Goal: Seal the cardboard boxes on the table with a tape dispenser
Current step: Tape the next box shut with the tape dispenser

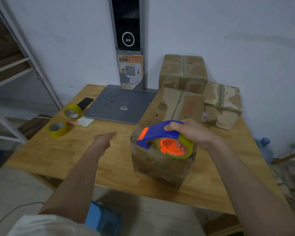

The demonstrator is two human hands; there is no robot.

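Fingers point(173, 124) of the right hand point(192, 132) are clamping the tape dispenser point(162, 138) over the cardboard box point(160, 166) beneath, seemingly poised for taping, while the left hand point(103, 139) is hanging loosely curled alongside, holding nothing.

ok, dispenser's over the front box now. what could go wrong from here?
1. The left hand is off the front box, which sits near the table edge; an unbraced pull could slide it toward that edge.
2. The right hand holds the tape dispenser by its top only, so the strip could wander off the seam.
3. The back boxes crowd the far end, limiting the stroke.
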